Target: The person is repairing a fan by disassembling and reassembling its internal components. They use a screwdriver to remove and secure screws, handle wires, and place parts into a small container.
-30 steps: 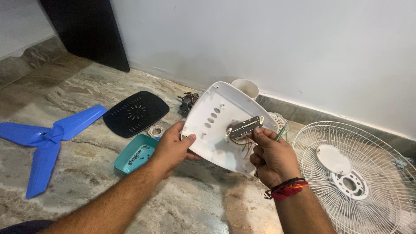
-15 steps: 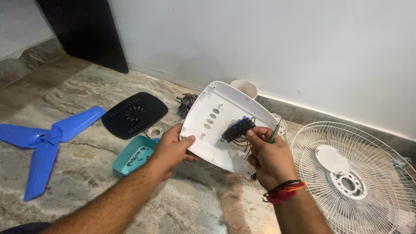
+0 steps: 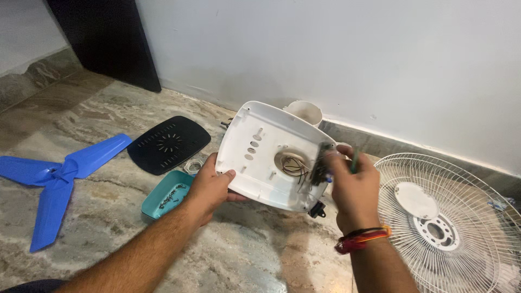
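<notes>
Hands hold a white plastic fan base cover (image 3: 269,157) tilted up above the marble floor (image 3: 239,255), its inner side turned toward the camera. The left hand (image 3: 209,187) grips the cover's lower left edge, thumb on the inner face and fingers curled under it. The right hand (image 3: 353,190) is at the cover's right edge, fingers pinched on a small dark switch block (image 3: 321,163) that stands upright just beside the round opening (image 3: 290,163) in the cover's middle; thin wires (image 3: 296,167) show in that opening. A green-handled tool (image 3: 354,161) sticks up between the right hand's fingers, and red and black bands (image 3: 361,239) circle that wrist.

On the floor below the left hand lies a teal tray (image 3: 157,209) with small screws in it, touching nothing else that can be made out. Beyond it, toward the wall, lies a black vented cover (image 3: 168,144), and a small clear ring (image 3: 192,165) sits between the two. A blue three-bladed fan propeller (image 3: 59,176) lies flat near the floor's left edge, well apart from the hands. A white wire fan guard (image 3: 445,222) lies flat on the right, near the right forearm. A white cylindrical piece (image 3: 304,112) stands behind the cover by the wall.
</notes>
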